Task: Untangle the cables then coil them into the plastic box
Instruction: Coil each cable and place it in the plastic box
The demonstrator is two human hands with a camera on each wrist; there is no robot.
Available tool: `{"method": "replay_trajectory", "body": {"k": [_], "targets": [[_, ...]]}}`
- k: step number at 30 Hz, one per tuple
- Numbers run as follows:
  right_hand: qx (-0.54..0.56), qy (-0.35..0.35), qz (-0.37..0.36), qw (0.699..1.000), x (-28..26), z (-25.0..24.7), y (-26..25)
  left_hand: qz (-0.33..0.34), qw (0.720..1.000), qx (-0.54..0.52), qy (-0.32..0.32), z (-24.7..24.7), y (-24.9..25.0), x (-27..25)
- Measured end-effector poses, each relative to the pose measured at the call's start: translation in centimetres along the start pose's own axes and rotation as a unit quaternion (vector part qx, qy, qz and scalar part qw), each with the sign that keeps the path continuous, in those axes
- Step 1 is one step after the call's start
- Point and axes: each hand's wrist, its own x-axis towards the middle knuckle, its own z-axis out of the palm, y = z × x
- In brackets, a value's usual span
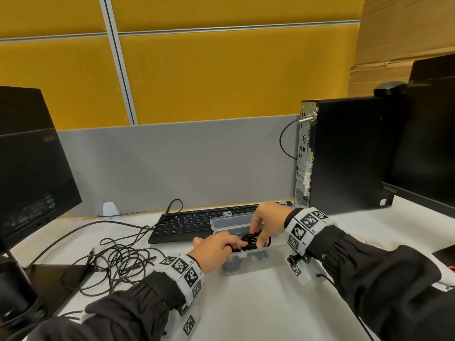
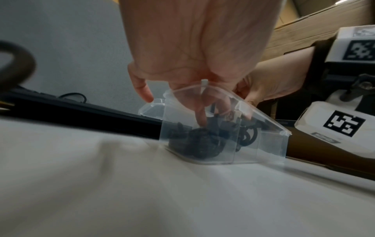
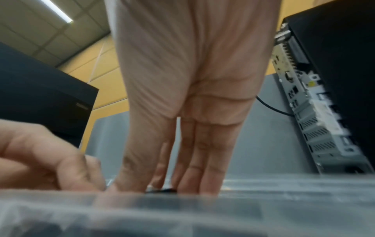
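A clear plastic box (image 1: 258,263) stands on the white desk with its lid (image 1: 229,222) folded back onto the keyboard. A black coiled cable (image 1: 248,239) lies inside it, seen through the wall in the left wrist view as a dark coil (image 2: 198,144). My left hand (image 1: 231,242) reaches in from the left, and its straight fingers (image 2: 201,118) press down on the coil. My right hand (image 1: 257,238) comes from above, thumb and fingers pinching the coil (image 3: 162,190). A loose tangle of black cables (image 1: 118,262) lies on the desk to the left.
A black keyboard (image 1: 192,223) sits right behind the box. A PC tower (image 1: 349,153) and a monitor (image 1: 430,134) stand at the right, another monitor (image 1: 29,168) at the left. A grey divider (image 1: 172,163) closes the back.
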Motion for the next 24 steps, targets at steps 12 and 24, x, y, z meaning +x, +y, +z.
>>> {"method": "replay_trajectory", "body": {"k": [12,24], "targets": [[0.175,0.087,0.114,0.974,-1.3,4.0,1.4,0.020,1.000,-0.011,0.001,0.1,-0.3,0.4],[0.149,0.096,0.027,0.984,-1.5,4.2,2.0,0.007,0.999,0.036,-0.026,0.5,0.7,0.3]]}}
